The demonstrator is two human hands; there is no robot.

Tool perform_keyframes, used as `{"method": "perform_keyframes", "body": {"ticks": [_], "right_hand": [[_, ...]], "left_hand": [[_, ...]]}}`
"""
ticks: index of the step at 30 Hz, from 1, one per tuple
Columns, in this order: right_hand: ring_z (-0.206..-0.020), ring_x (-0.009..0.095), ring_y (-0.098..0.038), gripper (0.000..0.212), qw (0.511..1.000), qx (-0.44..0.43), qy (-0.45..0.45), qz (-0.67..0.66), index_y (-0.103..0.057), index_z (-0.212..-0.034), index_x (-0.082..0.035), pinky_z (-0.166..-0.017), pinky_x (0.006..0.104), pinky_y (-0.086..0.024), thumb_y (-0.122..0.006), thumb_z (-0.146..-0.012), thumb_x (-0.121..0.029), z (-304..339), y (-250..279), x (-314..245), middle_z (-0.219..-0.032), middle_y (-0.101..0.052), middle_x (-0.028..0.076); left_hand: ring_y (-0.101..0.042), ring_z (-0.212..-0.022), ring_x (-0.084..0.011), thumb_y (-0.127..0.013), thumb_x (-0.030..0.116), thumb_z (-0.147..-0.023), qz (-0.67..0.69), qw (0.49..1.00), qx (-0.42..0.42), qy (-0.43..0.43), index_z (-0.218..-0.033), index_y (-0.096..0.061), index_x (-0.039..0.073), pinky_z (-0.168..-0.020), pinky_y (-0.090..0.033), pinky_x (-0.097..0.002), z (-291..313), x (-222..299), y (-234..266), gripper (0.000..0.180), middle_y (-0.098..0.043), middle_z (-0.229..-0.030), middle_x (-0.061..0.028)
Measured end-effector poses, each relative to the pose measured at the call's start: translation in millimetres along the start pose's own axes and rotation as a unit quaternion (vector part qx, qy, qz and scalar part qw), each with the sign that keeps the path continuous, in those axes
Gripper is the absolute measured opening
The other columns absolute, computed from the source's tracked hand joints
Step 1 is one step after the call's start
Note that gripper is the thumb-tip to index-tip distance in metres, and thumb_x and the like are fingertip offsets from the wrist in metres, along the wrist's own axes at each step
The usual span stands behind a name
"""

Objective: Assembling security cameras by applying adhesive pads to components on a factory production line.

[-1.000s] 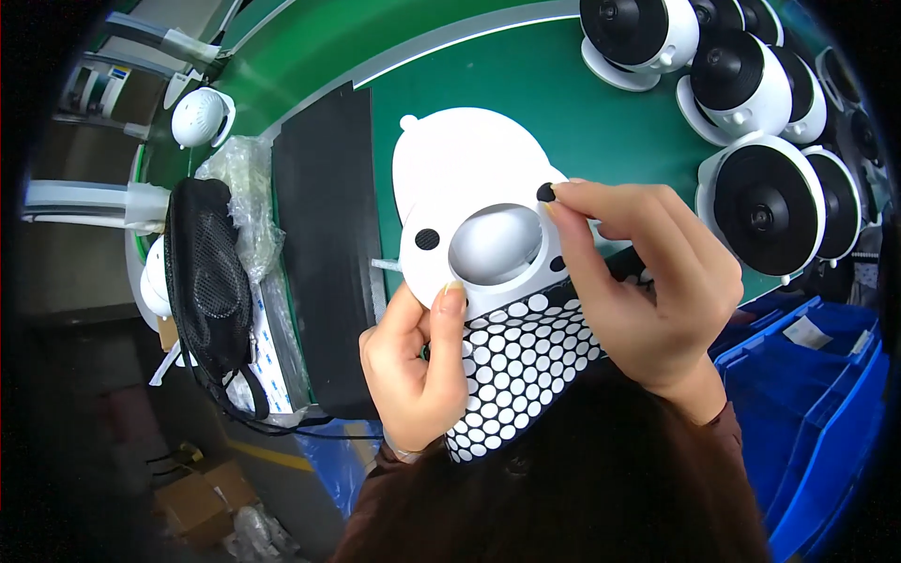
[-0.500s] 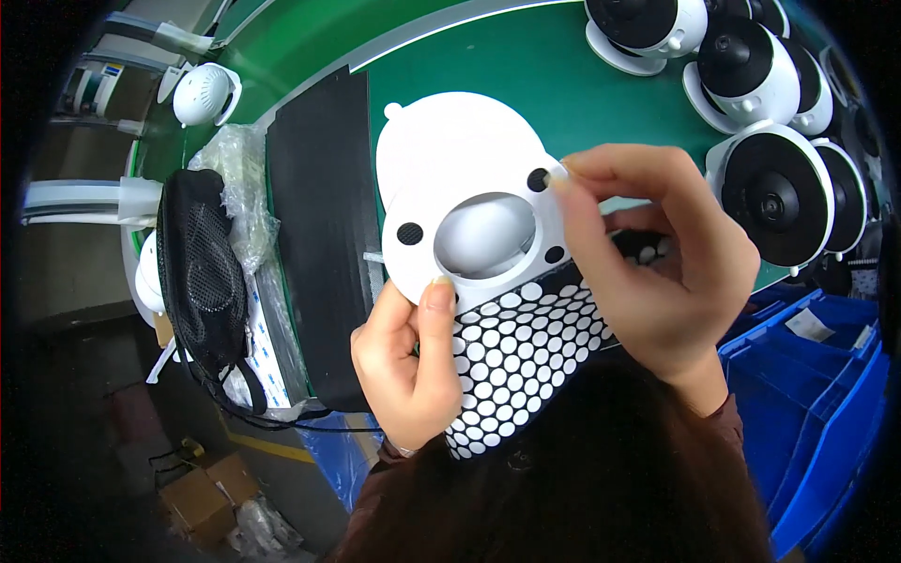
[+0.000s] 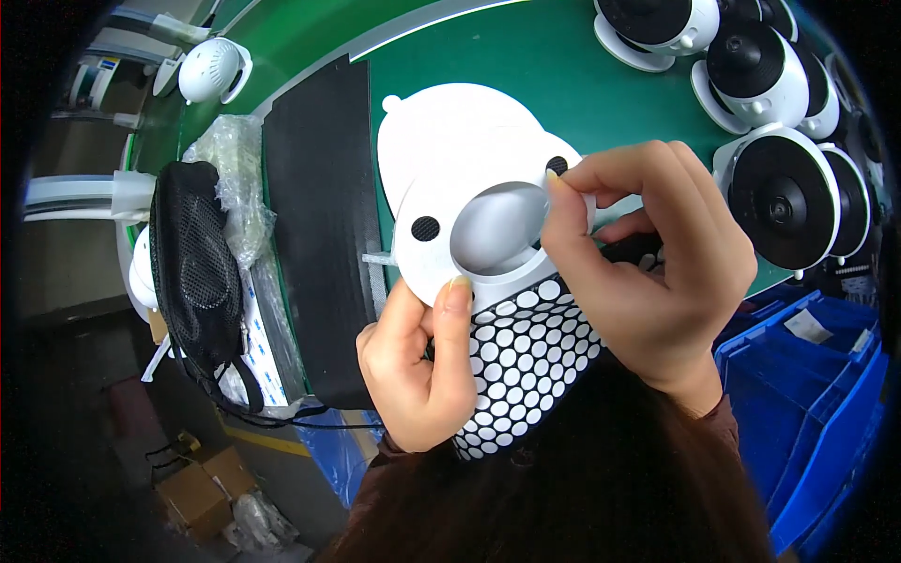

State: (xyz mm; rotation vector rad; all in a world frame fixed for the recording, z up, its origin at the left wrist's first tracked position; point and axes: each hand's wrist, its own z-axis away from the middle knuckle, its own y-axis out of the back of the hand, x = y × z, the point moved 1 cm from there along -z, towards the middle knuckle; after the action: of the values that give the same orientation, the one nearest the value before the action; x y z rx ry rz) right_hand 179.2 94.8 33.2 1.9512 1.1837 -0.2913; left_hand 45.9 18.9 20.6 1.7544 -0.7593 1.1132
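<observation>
A white plastic base plate (image 3: 427, 267) with an oval opening and black round pads is held in front of me, over a larger white rounded part (image 3: 450, 117). My left hand (image 3: 413, 366) pinches the plate's lower left rim between thumb and forefinger. At the upper right, my right hand (image 3: 657, 263) is closed in a pinch, thumb tip on the edge of a black round pad (image 3: 557, 166). Another pad (image 3: 425, 229) sits left of the opening. Below the plate lies a black sheet with rows of white dots (image 3: 516, 366), partly under my right hand.
A black flat panel (image 3: 319, 235) lies left on the green table (image 3: 516, 56), beside bubble wrap (image 3: 239, 169) and a black mesh pouch (image 3: 199, 263). Several white and black round devices (image 3: 784, 197) stand at the right. A blue bin (image 3: 798, 375) is at the lower right.
The plate has shifted slightly right and tilted. My right thumb has come over the upper right pad's lower edge, and the lower right pad is now mostly hidden.
</observation>
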Motion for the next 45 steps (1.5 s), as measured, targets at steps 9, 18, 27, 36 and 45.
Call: {"method": "perform_keyframes", "body": {"ticks": [9,18,27,36,45], "right_hand": [[-0.057,0.006,-0.055,0.014,0.994,0.049,0.026,0.091,-0.056,-0.076,-0.003,-0.044,0.0152,-0.042,-0.066,-0.066,0.001,5,0,3,-0.067,-0.057,0.002],[-0.065,0.006,-0.057,0.016,1.0,0.005,-0.026,0.0,-0.058,-0.078,-0.003,-0.048,0.0139,-0.042,-0.068,-0.066,-0.002,2,2,-2,-0.072,-0.059,0.001],[-0.062,0.006,-0.059,0.015,0.996,0.021,0.016,0.09,-0.059,-0.078,-0.003,-0.048,0.0155,-0.044,-0.067,-0.066,0.001,4,2,-5,-0.069,-0.06,0.0],[-0.065,0.009,-0.061,0.02,0.999,0.027,-0.028,0.033,-0.06,-0.087,-0.002,-0.056,0.018,-0.047,-0.066,-0.069,-0.001,1,5,-5,-0.073,-0.063,0.005],[-0.056,0.011,-0.059,0.013,0.989,0.009,-0.103,0.103,-0.054,-0.074,-0.002,-0.053,0.0206,-0.046,-0.064,-0.066,-0.003,-5,6,-22,-0.065,-0.059,0.006]], "left_hand": [[-0.045,-0.063,-0.0028,-0.045,0.005,-0.087,0.012,1.0,-0.011,0.011,-0.101,-0.054,-0.008,-0.057,-0.033,-0.0174,5,3,-3,0.021,-0.054,-0.07,-0.0035],[-0.038,-0.046,0.0006,-0.051,0.003,-0.083,-0.006,1.0,0.019,-0.007,-0.097,-0.057,-0.006,-0.043,-0.028,-0.0174,4,-2,-1,0.018,-0.046,-0.048,0.0018],[-0.037,-0.048,0.0007,-0.051,0.004,-0.084,0.03,0.999,0.028,-0.006,-0.096,-0.057,-0.005,-0.044,-0.028,-0.0173,4,-2,-6,0.017,-0.047,-0.051,0.0009],[-0.039,-0.048,-0.0007,-0.051,0.007,-0.084,0.046,0.999,0.022,0.004,-0.097,-0.057,-0.004,-0.043,-0.03,-0.0187,-1,-2,-6,0.017,-0.047,-0.049,0.0],[-0.051,-0.038,-0.025,-0.053,0.01,-0.083,-0.068,0.997,-0.001,-0.045,-0.081,-0.053,0.002,-0.036,-0.034,-0.0315,2,15,-5,0.009,-0.051,-0.049,-0.0105]]}}
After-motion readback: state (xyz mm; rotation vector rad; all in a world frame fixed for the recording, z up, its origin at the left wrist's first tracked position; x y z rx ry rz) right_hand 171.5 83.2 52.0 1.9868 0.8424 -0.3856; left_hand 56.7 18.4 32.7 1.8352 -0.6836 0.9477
